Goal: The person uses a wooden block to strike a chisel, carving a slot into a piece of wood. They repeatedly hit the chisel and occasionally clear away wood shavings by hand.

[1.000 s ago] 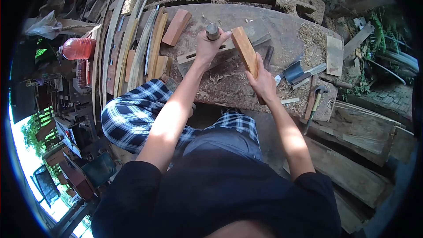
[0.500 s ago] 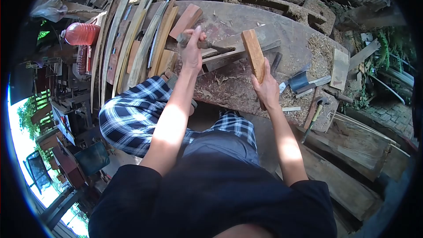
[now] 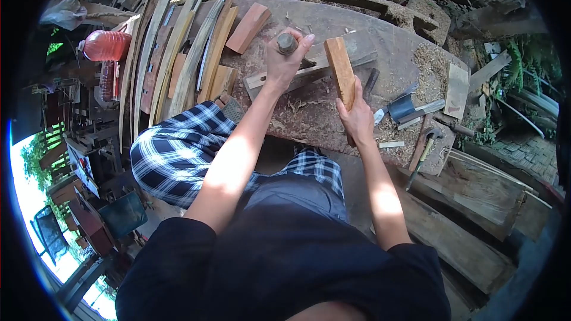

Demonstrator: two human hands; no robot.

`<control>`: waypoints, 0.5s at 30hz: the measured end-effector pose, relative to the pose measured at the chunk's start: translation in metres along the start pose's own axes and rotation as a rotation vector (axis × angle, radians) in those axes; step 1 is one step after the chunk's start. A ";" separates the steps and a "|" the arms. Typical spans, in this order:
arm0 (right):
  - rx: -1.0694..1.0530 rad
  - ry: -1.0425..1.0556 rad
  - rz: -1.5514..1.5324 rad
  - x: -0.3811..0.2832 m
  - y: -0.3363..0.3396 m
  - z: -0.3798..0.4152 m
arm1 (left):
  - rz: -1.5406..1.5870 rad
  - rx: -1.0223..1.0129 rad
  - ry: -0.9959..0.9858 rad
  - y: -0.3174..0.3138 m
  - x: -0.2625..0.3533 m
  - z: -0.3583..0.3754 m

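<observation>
My left hand (image 3: 284, 59) grips a chisel by its handle, whose round grey butt end (image 3: 286, 42) points up; the blade is hidden behind the hand, down at a pale wooden bar (image 3: 315, 65) lying across the bench. My right hand (image 3: 357, 116) holds an orange-brown wooden block (image 3: 341, 71) like a mallet, tilted up just right of the chisel and apart from it. Both hands work over a worn, shaving-strewn workbench (image 3: 333, 24).
Long curved wooden slats (image 3: 178, 59) lie along the bench's left side with a reddish block (image 3: 247, 19). A red plastic jug (image 3: 107, 45) stands far left. A hatchet (image 3: 404, 107) and a hammer (image 3: 423, 148) lie right, beside a small board (image 3: 457, 82). My plaid-trousered legs (image 3: 178, 154) sit below.
Half a second ago the chisel lay tilted sideways in my left hand; now it stands upright on the bar. The wooden block in my right hand has stayed about where it was.
</observation>
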State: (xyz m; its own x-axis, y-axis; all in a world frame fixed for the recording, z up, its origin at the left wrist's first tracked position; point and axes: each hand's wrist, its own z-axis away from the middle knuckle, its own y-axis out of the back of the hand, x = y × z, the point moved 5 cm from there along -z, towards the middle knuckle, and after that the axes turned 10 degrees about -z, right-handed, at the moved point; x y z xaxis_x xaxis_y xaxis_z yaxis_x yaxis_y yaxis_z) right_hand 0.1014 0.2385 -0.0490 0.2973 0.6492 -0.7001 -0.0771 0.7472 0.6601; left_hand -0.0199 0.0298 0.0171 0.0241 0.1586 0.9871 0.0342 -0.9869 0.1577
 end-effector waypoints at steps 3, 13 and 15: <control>-0.020 -0.023 0.009 -0.002 0.000 0.000 | -0.066 -0.039 -0.035 -0.004 0.004 0.000; -0.059 -0.071 -0.016 -0.005 0.006 -0.004 | -0.129 -0.004 -0.121 -0.014 0.005 0.003; -0.082 -0.100 -0.033 -0.009 0.013 -0.007 | -0.116 0.009 -0.129 -0.013 0.000 0.000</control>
State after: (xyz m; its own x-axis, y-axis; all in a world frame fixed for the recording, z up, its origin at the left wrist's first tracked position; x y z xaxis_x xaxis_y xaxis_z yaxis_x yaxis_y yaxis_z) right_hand 0.0909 0.2431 -0.0361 0.3942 0.6100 -0.6874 -0.1425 0.7795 0.6099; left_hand -0.0203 0.0425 0.0151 0.1479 0.2750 0.9500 0.0528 -0.9614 0.2700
